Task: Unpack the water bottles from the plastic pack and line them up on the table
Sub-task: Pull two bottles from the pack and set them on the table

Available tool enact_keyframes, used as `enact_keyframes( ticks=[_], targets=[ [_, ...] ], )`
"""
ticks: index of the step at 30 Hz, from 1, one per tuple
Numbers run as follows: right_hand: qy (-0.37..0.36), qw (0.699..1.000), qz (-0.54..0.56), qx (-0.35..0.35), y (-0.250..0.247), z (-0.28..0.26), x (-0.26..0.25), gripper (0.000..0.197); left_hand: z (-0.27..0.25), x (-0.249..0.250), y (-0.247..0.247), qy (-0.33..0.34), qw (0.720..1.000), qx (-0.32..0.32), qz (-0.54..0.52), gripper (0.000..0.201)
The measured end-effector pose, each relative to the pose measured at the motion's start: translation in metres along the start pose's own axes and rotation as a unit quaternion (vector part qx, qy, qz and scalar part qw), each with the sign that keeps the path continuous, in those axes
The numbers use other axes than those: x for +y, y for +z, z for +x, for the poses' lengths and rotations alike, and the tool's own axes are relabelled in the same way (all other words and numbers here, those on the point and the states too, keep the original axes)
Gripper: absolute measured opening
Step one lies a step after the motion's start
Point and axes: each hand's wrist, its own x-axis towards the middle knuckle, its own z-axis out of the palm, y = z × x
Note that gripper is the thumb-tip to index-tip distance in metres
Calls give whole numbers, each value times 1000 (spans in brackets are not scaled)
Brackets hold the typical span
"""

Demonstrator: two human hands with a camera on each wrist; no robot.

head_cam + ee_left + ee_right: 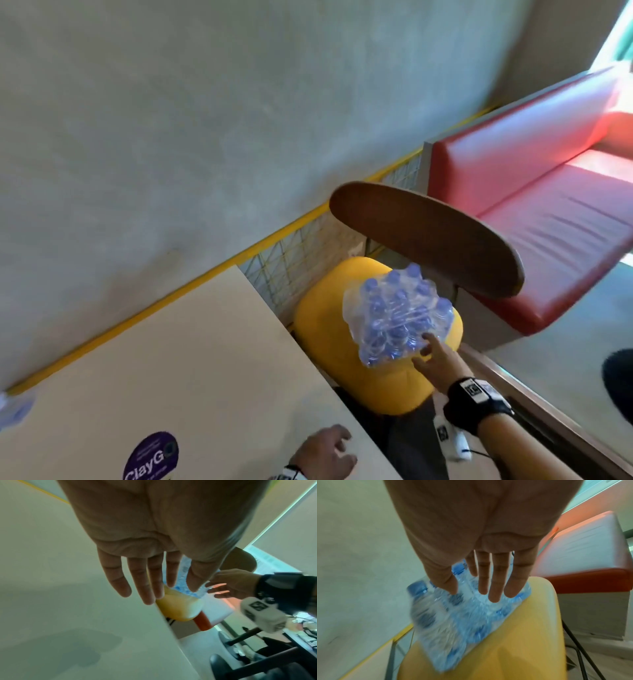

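Sitting on the yellow chair seat (349, 377), the pack (397, 315) of water bottles is wrapped in clear plastic, with the blue caps (371, 284) showing through the top. The chair is tucked close to the table (171, 342), and its dark wooden backrest (428, 236) curves round behind the pack.

The right hand (440, 359) is stretched out over the near corner of the pack, fingers straight and spread wide. From the right wrist view its fingertips (494, 596) lie against the plastic over the caps; I cannot tell whether they press on it or only hover just above. Nothing is gripped. A black strap (476, 404) with a small white camera sits on that wrist.

The left hand (325, 452) is over the table's near edge, fingers loose and slightly apart, holding nothing. The left wrist view shows its fingers (116, 577) straight and relaxed above the pale tabletop, with the pack and the right hand beyond the table's edge.

A round purple sticker (150, 455) is stuck on the table near the left hand. At the far left edge of the table there is a blurred bit of clear plastic (13, 407). A red padded bench (548, 205) stands behind the chair, along a grey wall (205, 120) with a yellow rail (137, 318) at its base.
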Motion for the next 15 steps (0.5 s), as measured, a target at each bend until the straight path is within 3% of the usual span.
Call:
enact_keyframes(
  ticks=[3,7,12,15],
  targets=[
    [24,1000,-13,-2,-29,30,-8,56,59,60,-6,31,997,57,-39,55],
    [13,996,-80,-39,-43,57,-1,69,136,111,7,32,995,90,-36,103],
    [-7,990,-106,-92,-43,69,12,96,189,141,-12,28,991,127,-27,85],
    [-4,990,-116,-80,-41,68,13,95,205,143,-7,-10,989,150,-9,86]
  ],
)
